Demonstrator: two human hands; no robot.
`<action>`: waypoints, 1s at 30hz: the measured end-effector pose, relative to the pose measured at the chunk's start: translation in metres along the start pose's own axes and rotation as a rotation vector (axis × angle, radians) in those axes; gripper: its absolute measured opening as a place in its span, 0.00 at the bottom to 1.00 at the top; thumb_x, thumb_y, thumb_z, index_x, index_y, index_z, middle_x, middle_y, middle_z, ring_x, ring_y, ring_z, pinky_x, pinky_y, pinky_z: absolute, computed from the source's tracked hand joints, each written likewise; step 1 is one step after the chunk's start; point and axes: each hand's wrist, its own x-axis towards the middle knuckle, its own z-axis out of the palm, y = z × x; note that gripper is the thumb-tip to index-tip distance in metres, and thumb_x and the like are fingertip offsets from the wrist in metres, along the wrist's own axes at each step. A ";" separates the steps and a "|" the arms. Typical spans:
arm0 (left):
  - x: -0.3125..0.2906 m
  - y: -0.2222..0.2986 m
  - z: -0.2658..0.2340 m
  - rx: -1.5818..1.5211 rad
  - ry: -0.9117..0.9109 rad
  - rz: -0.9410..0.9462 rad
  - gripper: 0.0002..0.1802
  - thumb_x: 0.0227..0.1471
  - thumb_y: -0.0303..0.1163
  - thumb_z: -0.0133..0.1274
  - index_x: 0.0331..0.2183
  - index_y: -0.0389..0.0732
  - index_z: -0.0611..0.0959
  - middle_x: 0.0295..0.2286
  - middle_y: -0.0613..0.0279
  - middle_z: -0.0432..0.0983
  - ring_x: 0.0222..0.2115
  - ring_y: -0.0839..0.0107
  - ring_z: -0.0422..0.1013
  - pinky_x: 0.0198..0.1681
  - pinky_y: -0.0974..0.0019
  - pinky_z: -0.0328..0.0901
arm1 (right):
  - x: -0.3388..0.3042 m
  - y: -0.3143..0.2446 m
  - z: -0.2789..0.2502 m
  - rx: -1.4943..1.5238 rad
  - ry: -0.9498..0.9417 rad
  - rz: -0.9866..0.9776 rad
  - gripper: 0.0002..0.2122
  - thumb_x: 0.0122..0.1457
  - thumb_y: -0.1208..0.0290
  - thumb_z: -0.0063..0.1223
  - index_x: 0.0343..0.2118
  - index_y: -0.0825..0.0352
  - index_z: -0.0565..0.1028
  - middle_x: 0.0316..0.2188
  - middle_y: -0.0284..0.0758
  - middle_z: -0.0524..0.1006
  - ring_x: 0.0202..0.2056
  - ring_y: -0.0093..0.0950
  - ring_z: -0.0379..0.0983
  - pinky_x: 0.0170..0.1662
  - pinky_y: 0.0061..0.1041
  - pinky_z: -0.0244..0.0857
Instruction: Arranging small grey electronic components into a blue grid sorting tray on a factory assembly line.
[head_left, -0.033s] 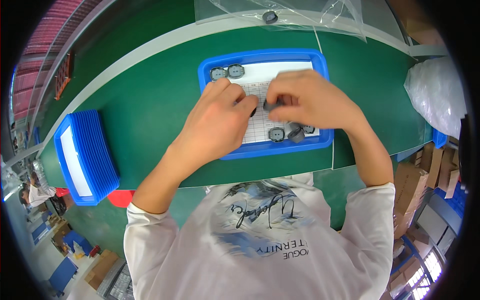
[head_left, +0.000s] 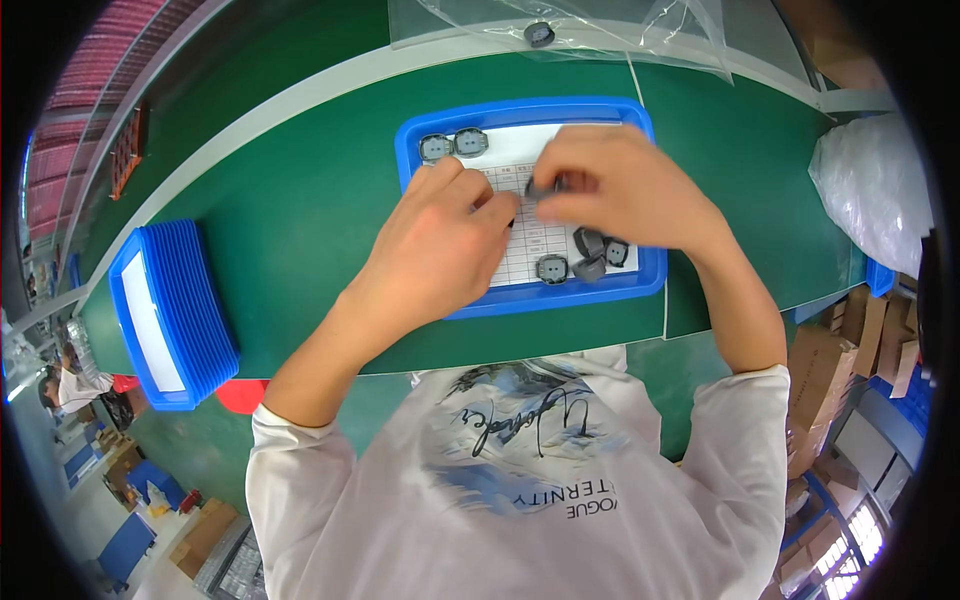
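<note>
A shallow blue tray sits on the green worktable, lined with a sheet of paper printed with a table. Over its left half, my left hand is closed, thumb and forefinger pinched; a dark sliver shows at the tips, mostly hidden. My right hand, a little blurred, pinches a small dark grey plastic part above the paper. Two grey plastic parts with oval faces lie in the far left corner. Several similar grey parts cluster at the near right, one grey part beside them.
A stack of blue trays stands at the table's left end. Clear plastic sheeting and a round dark part lie beyond the far edge. A bulging plastic bag sits at right, above cardboard boxes. A red object shows below the near edge.
My right hand has shifted slightly away from me with the dark grey part, uncovering more of the near-right cluster. My left hand has barely moved.
</note>
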 end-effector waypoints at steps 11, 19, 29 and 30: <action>0.045 -0.024 0.024 0.062 0.229 0.178 0.15 0.39 0.18 0.59 0.35 0.36 0.82 0.37 0.57 0.77 0.40 0.56 0.70 0.45 0.58 0.66 | -0.017 0.013 -0.004 -0.398 0.207 0.082 0.08 0.54 0.74 0.63 0.37 0.65 0.83 0.33 0.34 0.76 0.36 0.34 0.75 0.40 0.33 0.70; 0.045 -0.027 0.024 0.188 0.336 0.061 0.14 0.41 0.23 0.65 0.35 0.42 0.88 0.38 0.60 0.75 0.43 0.58 0.66 0.45 0.58 0.63 | -0.004 0.026 0.022 -0.471 0.365 -0.047 0.08 0.54 0.76 0.60 0.37 0.64 0.83 0.33 0.32 0.76 0.37 0.33 0.74 0.42 0.33 0.71; 0.059 -0.025 0.016 0.115 0.292 0.139 0.13 0.41 0.26 0.66 0.35 0.41 0.88 0.40 0.59 0.74 0.46 0.57 0.66 0.49 0.55 0.62 | -0.018 0.013 0.002 -0.487 0.370 0.016 0.12 0.52 0.74 0.63 0.40 0.67 0.79 0.35 0.35 0.76 0.41 0.36 0.72 0.44 0.36 0.70; 0.063 -0.023 0.017 0.119 0.270 0.162 0.12 0.41 0.26 0.66 0.33 0.41 0.88 0.40 0.58 0.74 0.47 0.57 0.66 0.50 0.55 0.62 | -0.021 0.014 -0.001 -0.487 0.364 0.014 0.12 0.52 0.74 0.63 0.40 0.67 0.79 0.35 0.35 0.76 0.41 0.36 0.72 0.44 0.36 0.70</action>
